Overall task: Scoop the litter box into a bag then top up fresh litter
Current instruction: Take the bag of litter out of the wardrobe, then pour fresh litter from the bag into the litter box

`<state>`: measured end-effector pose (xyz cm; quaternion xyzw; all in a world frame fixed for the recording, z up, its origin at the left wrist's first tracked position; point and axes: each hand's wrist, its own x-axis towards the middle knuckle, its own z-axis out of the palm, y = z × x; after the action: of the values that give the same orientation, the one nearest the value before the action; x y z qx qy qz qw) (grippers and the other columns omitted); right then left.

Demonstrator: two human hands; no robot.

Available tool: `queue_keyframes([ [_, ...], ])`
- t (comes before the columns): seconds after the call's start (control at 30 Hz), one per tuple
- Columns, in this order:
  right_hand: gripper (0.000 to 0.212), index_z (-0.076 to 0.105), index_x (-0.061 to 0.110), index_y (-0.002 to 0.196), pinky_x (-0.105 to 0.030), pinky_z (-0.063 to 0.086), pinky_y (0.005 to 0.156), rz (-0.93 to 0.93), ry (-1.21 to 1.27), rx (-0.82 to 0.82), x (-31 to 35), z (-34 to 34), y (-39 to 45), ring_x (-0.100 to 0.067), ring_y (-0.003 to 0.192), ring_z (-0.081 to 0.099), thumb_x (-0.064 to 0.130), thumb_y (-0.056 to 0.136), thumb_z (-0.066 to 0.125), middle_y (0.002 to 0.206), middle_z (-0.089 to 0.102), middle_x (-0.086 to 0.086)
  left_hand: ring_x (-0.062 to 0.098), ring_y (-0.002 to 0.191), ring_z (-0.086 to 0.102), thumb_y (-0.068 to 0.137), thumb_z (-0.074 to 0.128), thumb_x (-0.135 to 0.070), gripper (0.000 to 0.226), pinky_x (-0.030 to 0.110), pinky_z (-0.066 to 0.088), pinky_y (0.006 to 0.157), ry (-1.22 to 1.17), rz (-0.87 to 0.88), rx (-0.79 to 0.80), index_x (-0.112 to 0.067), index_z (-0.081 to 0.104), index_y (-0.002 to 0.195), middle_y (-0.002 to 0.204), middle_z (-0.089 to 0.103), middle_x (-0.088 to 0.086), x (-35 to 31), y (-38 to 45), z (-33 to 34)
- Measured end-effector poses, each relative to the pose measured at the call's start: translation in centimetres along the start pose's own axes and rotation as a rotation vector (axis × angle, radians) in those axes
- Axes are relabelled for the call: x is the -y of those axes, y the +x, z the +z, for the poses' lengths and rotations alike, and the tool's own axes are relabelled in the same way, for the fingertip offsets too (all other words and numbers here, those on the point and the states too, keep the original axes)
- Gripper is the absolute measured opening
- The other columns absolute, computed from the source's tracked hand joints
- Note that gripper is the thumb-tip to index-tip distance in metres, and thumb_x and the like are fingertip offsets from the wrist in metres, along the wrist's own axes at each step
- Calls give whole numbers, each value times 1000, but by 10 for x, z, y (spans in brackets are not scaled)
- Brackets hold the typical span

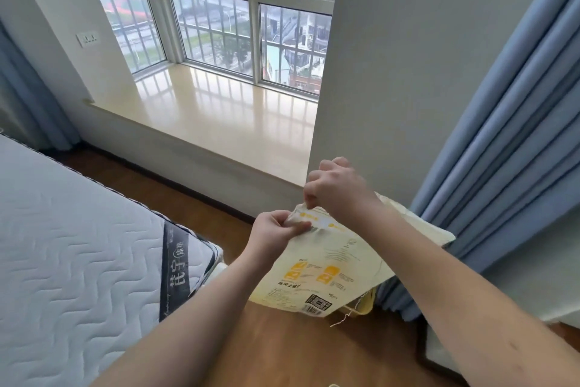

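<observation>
A pale cream litter bag [317, 264] stands on the wooden floor [301, 352] between the corner of a mattress [78, 248] and a blue curtain [508, 123], just in front of the white wall below a window sill [226, 123]. Its long axis runs from the base, near the viewer, up and away toward the wall, so the bag leans back with its top edge highest and its printed face turned up to the camera. The face is flat and slightly creased, of a matte, paper-like or woven material, printed with yellow-orange squares, small dark text and a black code patch near the bottom edge; loose threads trail from the lower right corner. The left hand [273, 232] pinches the top strip at its left end, fingers curled over the folded edge. The right hand [335, 185] is above it and a little further back, fingers bunched down and nipping the same top edge from above. Both forearms are bare. The mattress is white and quilted in a wavy stitch, with a dark band bearing light characters at its corner. The sill is a glossy beige slab reflecting the window bars, and the curtain hangs in deep, soft vertical folds.
</observation>
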<state>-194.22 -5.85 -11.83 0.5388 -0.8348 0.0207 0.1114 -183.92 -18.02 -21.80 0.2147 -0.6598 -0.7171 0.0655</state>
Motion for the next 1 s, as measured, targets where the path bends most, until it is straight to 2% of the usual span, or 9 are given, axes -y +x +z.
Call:
queue_keyframes([
  [0.13,22,66,27,54,-37,50,64,-68,68,-64,-31,18,2,-20,62,56,17,57,86,59,60,10,23,64,54,71,85,-35,42,38,41,61,37,-4,-8,0,62,75,68,58,12,17,28,22],
  [0.27,29,65,28,52,-32,49,62,-85,139,-53,-59,45,4,-17,60,53,14,53,90,57,57,11,17,76,68,72,78,-47,31,40,54,71,235,-25,13,-22,72,89,82,74,1,50,49,38],
  [0.33,30,63,28,52,-31,47,62,-85,158,-32,-69,60,4,-17,60,52,14,54,90,58,56,12,15,85,69,69,75,-51,32,40,54,79,334,-51,-4,-30,71,93,88,74,-6,77,59,39],
  [0.47,28,63,27,56,-29,38,68,-31,138,-61,-88,96,7,-16,63,50,14,60,87,62,56,12,5,88,68,74,77,-45,27,33,54,83,380,-105,2,-37,69,98,93,73,-17,126,91,31],
  [0.63,15,69,28,63,-32,30,75,51,152,-190,-105,146,15,-18,68,54,23,75,78,67,61,14,-1,80,63,78,77,-40,13,17,44,68,458,-100,-75,-35,69,87,83,70,-20,182,132,11],
  [0.67,14,69,28,64,-32,30,77,68,153,-221,-106,158,18,-18,70,54,26,76,75,67,61,15,1,73,61,80,77,-38,9,17,42,64,443,-91,-116,-35,68,79,75,68,-20,195,141,7],
  [0.73,12,70,28,65,-33,29,80,92,139,-271,-108,184,22,-19,72,56,30,76,72,69,63,16,0,62,53,83,75,-34,21,20,39,60,399,-51,-189,-33,64,65,62,62,-19,217,156,1],
  [0.9,7,73,25,70,-35,23,96,179,54,-363,-118,253,27,-25,85,58,25,76,78,73,65,9,3,58,49,84,74,-29,23,27,39,59,345,8,-242,-30,64,63,59,62,-11,270,193,-13],
  [1.0,4,74,22,77,-43,17,110,207,-11,-380,-116,298,25,-28,96,56,19,78,77,80,63,3,2,56,45,84,74,-26,28,24,36,57,342,54,-259,-30,61,60,55,57,-13,305,207,-24],
])
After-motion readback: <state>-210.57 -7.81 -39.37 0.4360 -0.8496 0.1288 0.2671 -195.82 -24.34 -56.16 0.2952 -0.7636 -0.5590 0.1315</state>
